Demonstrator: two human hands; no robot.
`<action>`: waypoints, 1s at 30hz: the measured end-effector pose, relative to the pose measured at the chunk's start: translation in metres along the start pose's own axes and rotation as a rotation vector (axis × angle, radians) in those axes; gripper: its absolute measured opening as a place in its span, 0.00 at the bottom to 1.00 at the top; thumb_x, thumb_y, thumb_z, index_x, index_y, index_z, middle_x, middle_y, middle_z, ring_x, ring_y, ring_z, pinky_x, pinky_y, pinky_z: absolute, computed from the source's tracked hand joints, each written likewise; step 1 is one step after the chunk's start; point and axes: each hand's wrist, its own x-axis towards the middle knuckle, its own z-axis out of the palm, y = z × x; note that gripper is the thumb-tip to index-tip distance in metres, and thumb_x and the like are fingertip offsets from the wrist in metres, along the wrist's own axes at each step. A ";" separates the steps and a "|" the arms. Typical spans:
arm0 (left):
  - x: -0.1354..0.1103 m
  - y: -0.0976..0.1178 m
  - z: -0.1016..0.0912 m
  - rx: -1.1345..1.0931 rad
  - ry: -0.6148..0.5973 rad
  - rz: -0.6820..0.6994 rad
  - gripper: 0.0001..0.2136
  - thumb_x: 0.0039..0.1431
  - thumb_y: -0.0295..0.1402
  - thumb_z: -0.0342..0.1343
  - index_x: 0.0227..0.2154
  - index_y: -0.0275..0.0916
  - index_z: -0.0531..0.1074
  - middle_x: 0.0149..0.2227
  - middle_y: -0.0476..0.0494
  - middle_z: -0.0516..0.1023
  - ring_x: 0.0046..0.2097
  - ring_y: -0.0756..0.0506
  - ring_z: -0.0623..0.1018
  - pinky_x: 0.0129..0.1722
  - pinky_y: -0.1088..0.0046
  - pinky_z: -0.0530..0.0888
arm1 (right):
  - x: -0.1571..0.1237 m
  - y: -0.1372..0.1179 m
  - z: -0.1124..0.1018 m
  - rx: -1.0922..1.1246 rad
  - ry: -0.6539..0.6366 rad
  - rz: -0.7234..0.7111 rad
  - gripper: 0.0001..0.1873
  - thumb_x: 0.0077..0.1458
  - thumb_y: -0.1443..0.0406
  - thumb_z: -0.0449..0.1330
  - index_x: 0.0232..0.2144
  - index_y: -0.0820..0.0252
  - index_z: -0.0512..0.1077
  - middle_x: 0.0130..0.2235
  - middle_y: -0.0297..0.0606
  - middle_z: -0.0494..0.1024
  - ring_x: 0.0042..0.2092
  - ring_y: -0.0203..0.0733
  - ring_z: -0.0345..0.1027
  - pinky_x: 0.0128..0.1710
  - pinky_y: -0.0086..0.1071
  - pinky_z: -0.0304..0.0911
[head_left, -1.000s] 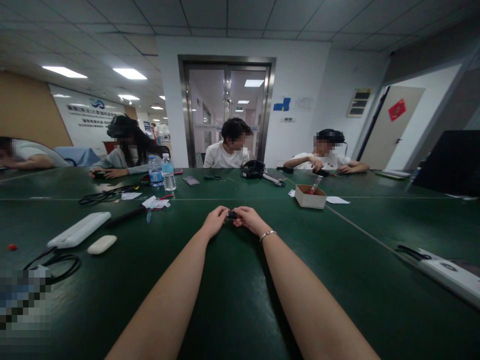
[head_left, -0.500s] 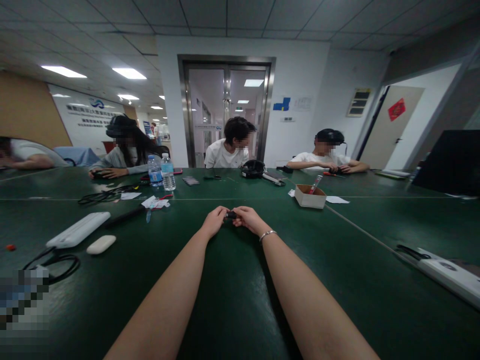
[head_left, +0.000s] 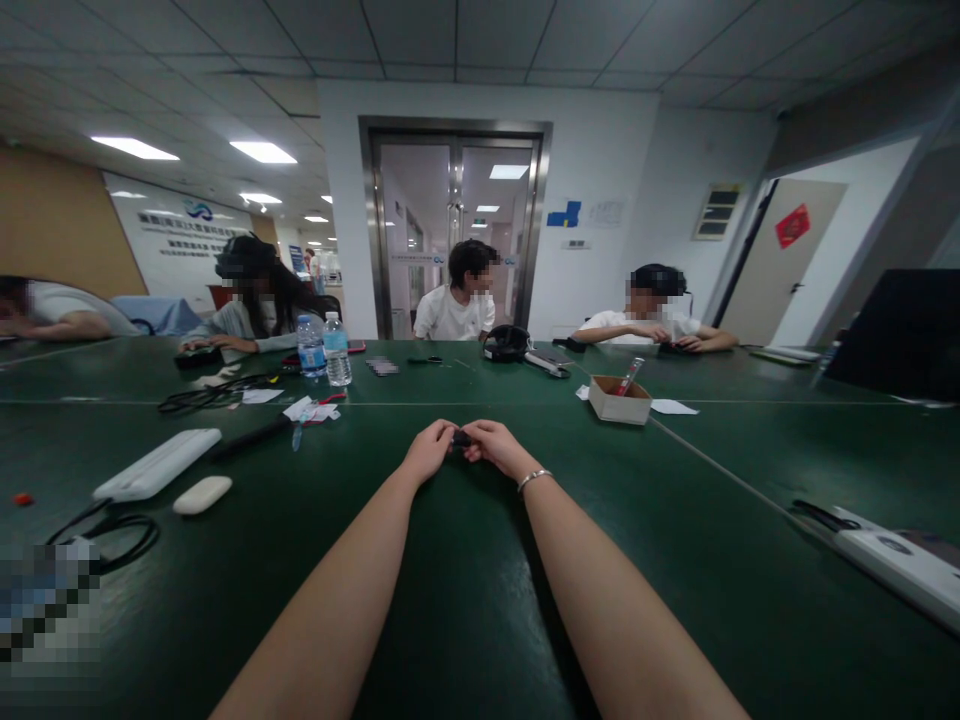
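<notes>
Between my fingertips is a small black object (head_left: 460,439), too small and too covered to name more exactly. My left hand (head_left: 430,449) pinches its left end. From the other side my right hand (head_left: 493,446), with a silver bangle on the wrist, grips the right end with curled fingers. Both hands are close together just above or on the green table (head_left: 465,560); I cannot tell whether they rest on it. The fingers hide most of the black object.
To the left lie a white power bank (head_left: 159,464), a white oval case (head_left: 202,494) and black cables. Two water bottles (head_left: 337,350) stand farther back. An open box (head_left: 619,400) is at the right, a white power strip (head_left: 896,560) at far right. Several people sit around the table.
My hands have come slightly nearer each other around the black object, which shows less now. The view has tilted up a little.
</notes>
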 end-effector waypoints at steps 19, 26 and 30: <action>0.000 0.000 0.000 -0.032 -0.021 0.019 0.13 0.56 0.40 0.44 0.40 0.39 0.67 0.24 0.50 0.70 0.27 0.49 0.70 0.29 0.74 0.65 | 0.001 -0.001 0.003 -0.098 -0.044 -0.003 0.08 0.55 0.71 0.56 0.39 0.64 0.61 0.23 0.33 0.70 0.18 0.33 0.66 0.15 0.21 0.65; -0.002 0.003 0.000 -0.050 -0.020 0.014 0.14 0.56 0.41 0.45 0.39 0.39 0.67 0.25 0.50 0.71 0.28 0.49 0.71 0.30 0.74 0.65 | 0.005 0.003 0.002 -0.104 -0.093 -0.042 0.11 0.54 0.71 0.58 0.40 0.63 0.61 0.23 0.33 0.72 0.20 0.33 0.66 0.15 0.21 0.65; -0.003 0.006 0.001 -0.057 -0.024 0.004 0.17 0.56 0.44 0.45 0.41 0.39 0.66 0.23 0.50 0.71 0.27 0.48 0.72 0.30 0.73 0.66 | 0.004 0.002 0.003 -0.126 -0.089 -0.046 0.13 0.53 0.74 0.57 0.41 0.62 0.61 0.24 0.33 0.73 0.20 0.33 0.67 0.16 0.21 0.65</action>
